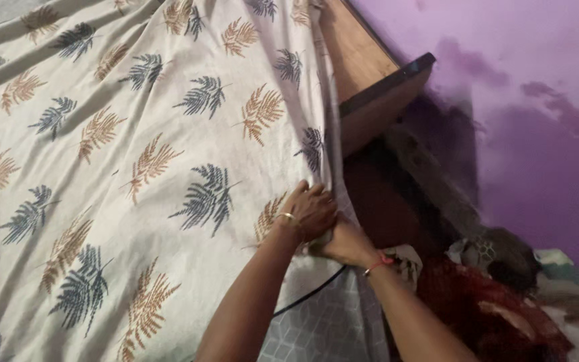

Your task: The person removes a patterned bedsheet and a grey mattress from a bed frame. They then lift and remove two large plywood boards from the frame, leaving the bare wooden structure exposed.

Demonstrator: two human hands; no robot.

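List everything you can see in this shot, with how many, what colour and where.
bedsheet: one, cream with blue and tan fern leaves, spread over the bed, left and centre
bed frame: one, brown wood, upper centre beside the wall
wall: one, purple, right
cable: one, black, below the hands
clothes pile: one, red and mixed, lower right
bangle: one, gold, left wrist
wrist thread: one, red, right wrist
left hand: grip on the sheet's edge
right hand: at the same edge

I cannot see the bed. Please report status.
Both hands, left hand and right hand, gripping the bedsheet edge. Black cable beneath the wrists.
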